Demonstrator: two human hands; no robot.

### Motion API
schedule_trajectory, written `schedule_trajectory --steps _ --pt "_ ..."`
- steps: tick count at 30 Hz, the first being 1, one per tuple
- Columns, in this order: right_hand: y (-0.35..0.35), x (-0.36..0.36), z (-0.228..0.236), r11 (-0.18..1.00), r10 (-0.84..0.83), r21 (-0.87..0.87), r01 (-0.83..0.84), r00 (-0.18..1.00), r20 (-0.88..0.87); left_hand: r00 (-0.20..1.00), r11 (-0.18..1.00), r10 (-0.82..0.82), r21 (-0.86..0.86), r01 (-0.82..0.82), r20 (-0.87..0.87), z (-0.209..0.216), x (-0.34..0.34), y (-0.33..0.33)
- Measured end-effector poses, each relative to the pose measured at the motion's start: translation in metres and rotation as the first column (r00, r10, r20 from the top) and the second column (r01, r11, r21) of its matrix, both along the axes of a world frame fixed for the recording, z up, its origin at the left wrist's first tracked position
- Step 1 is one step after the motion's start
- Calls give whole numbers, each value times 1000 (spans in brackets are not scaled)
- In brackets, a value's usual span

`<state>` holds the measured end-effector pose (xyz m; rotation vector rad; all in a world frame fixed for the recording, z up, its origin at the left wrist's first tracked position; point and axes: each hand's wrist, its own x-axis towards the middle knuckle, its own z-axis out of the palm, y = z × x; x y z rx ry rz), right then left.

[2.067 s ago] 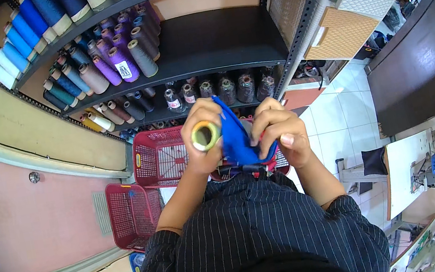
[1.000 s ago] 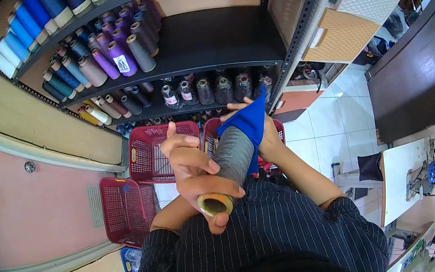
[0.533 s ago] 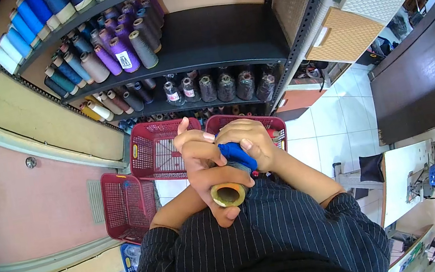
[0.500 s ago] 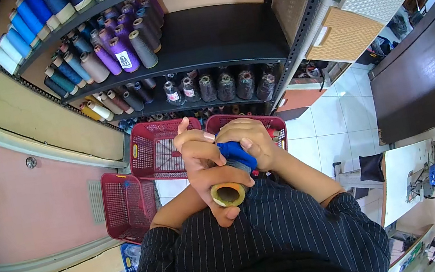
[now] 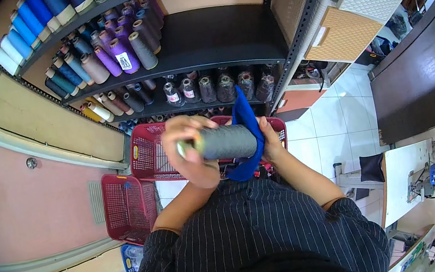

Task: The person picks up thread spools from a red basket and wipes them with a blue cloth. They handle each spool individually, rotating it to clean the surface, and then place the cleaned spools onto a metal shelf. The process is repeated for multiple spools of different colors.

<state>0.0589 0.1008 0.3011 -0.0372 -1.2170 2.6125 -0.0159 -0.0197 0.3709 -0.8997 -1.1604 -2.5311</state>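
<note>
A grey cone of thread [image 5: 228,142] lies sideways in front of my chest. My left hand [image 5: 189,146] is closed round its narrow end, where the tube's rim shows; the fingers are somewhat blurred. Against the wide base at the right, a blue cloth [image 5: 248,125] is spread, one corner pointing up and another hanging down. My right hand [image 5: 271,140] presses the cloth to that base from behind. Its thumb shows, while the other fingers are mostly hidden by the cloth.
Dark shelves [image 5: 218,33] ahead carry several thread cones in purple, grey and blue. Below stand red plastic baskets [image 5: 144,164], with another red basket [image 5: 126,207] at the left. A white sewing table [image 5: 401,181] is at the right, near a dark door [image 5: 416,59].
The cone has turned from pointing toward me to lying sideways, its narrow end left. The blue cloth, bunched before, is now spread over the base. My left hand has shifted left.
</note>
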Motion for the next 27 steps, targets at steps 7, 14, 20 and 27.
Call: schedule_trajectory --steps 7,14,20,27 --pt "-5 4 28 949 -118 300 94 991 62 997 997 -72 26 73 -29 0 -22 -8" --pt "-19 5 65 601 -271 714 360 932 -242 926 976 -59 -216 -25 -372 3 -1 -11" --pt "-12 -1 61 576 30 816 -41 999 29 805 943 -47 -292 -159 -591 2 7 -31" --pt "2 22 -29 820 -31 572 7 999 33 829 970 -154 -241 24 -537 -13 -6 -30"
